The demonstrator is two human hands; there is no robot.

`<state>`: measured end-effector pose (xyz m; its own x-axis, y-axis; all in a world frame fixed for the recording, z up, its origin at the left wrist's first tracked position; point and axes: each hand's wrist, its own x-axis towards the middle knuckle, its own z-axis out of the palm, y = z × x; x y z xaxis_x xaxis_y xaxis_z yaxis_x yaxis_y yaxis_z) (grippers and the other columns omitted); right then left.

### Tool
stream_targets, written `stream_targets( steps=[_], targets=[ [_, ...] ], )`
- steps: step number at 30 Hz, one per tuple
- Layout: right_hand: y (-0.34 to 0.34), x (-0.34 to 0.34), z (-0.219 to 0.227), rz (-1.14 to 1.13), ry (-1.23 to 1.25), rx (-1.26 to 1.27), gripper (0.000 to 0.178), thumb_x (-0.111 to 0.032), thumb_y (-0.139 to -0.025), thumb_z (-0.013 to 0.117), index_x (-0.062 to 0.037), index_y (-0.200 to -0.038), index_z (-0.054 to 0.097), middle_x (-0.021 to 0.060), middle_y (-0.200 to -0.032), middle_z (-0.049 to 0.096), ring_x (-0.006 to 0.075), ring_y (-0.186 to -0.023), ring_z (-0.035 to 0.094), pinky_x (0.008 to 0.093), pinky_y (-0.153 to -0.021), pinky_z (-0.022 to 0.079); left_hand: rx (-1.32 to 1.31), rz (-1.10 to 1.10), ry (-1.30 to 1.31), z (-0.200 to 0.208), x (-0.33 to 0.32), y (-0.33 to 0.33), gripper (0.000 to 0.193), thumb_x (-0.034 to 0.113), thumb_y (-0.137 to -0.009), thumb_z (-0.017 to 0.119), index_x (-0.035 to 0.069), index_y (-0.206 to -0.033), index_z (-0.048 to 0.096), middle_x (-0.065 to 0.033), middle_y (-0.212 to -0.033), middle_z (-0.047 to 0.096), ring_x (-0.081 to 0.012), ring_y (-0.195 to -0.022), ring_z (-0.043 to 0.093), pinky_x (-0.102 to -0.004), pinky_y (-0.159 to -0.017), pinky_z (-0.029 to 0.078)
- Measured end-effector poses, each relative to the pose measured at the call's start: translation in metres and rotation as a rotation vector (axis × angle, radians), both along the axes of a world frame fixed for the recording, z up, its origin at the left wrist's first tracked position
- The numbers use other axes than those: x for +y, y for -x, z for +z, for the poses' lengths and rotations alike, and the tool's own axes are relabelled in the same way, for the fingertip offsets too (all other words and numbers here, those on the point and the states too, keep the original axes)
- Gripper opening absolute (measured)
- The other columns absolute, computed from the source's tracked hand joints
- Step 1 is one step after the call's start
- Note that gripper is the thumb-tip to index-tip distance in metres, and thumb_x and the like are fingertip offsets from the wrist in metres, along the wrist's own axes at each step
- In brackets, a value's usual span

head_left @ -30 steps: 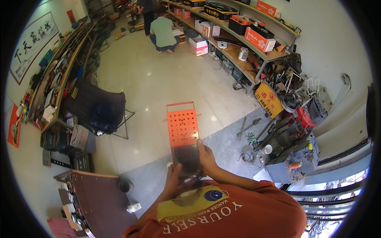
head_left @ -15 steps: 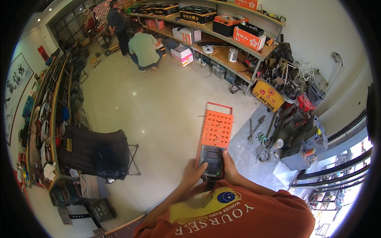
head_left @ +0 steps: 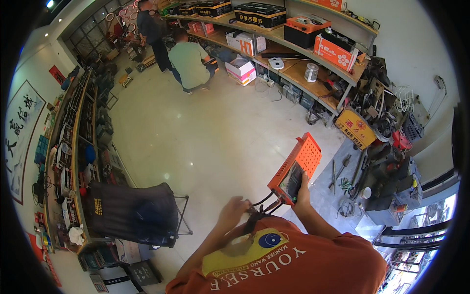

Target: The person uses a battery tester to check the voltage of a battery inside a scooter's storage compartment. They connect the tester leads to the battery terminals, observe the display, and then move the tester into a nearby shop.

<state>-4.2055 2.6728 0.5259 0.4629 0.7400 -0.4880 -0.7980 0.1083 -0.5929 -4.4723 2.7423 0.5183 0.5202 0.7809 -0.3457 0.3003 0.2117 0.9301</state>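
An orange metal box (head_left: 308,156) with rows of round holes and a dark panel is tilted in front of my chest. My right hand (head_left: 302,195) grips its right side near the dark panel, thumb along the edge. Black cables (head_left: 264,199) come out of the box's near end and bend down toward my shirt. My left hand (head_left: 233,211) is off the box, close beside these cables. Its fingers look bent but are blurred, and whether they touch a cable cannot be made out.
A dark folding chair (head_left: 134,213) stands at left, by a long shelf (head_left: 78,142) of parts. Wooden shelves (head_left: 293,73) with boxes run along the far right. Tools (head_left: 350,166) lie on grey flooring at right. One person (head_left: 191,66) crouches and another (head_left: 151,32) stands farther off.
My left hand has let go of the orange box and moved to the cables. The box has swung right and tilted in my right hand. The whole view has shifted slightly.
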Motion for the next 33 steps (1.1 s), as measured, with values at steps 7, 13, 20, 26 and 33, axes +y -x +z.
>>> stream_targets(
  steps=[7,13,20,26,33],
  targets=[
    [-0.039,0.078,0.000,-0.185,0.003,-0.003,0.064,-0.063,-0.096,0.046,-0.0120,-0.134,0.051,0.0109,-0.120,0.063,0.0286,-0.102,0.066,0.0482,-0.088,0.056,-0.019,0.071,0.121,-0.028,0.078,-0.006,0.031,0.025,-0.096,0.063,0.000,-0.114,0.060,-0.0073,-0.099,0.067,-0.0146,-0.088,0.063,-0.0288,-0.079,0.051],
    [-0.054,0.095,0.008,-0.405,-0.092,-0.079,0.065,-0.061,-0.095,0.051,-0.0130,-0.139,0.048,0.0092,-0.127,0.060,0.0279,-0.108,0.063,0.0457,-0.095,0.052,0.109,-0.291,-0.057,0.013,0.147,-0.041,0.029,0.025,-0.094,0.064,0.003,-0.114,0.062,-0.0062,-0.100,0.068,-0.0139,-0.089,0.064,-0.0290,-0.079,0.052],
    [-0.059,0.085,0.007,-0.815,-0.061,-0.116,0.065,-0.058,-0.100,0.041,-0.0115,-0.145,0.042,0.0079,-0.136,0.053,0.0247,-0.118,0.057,0.0382,-0.098,0.050,0.027,-0.541,-0.082,-0.049,0.260,-0.059,0.026,0.022,-0.095,0.064,0.004,-0.114,0.063,-0.0081,-0.102,0.068,-0.0151,-0.093,0.065,-0.0295,-0.083,0.053],
    [-0.037,0.091,-0.021,-1.156,0.060,-0.107,0.059,-0.056,-0.098,0.048,-0.0100,-0.135,0.050,0.0076,-0.126,0.059,0.0255,-0.111,0.061,0.0415,-0.096,0.051,0.069,-0.678,-0.053,-0.045,0.346,-0.077,0.025,0.020,-0.095,0.065,0.000,-0.110,0.062,-0.0084,-0.097,0.067,-0.0146,-0.089,0.065,-0.0292,-0.081,0.052],
    [0.008,0.096,0.015,-1.291,0.078,0.038,0.053,-0.054,-0.100,0.046,-0.0132,-0.133,0.051,0.0092,-0.123,0.062,0.0292,-0.109,0.063,0.0494,-0.096,0.051,-0.018,-0.793,-0.225,-0.012,0.372,-0.132,0.027,0.026,-0.092,0.066,0.003,-0.106,0.065,-0.0103,-0.088,0.071,-0.0173,-0.082,0.067,-0.0313,-0.074,0.053]
  ],
)
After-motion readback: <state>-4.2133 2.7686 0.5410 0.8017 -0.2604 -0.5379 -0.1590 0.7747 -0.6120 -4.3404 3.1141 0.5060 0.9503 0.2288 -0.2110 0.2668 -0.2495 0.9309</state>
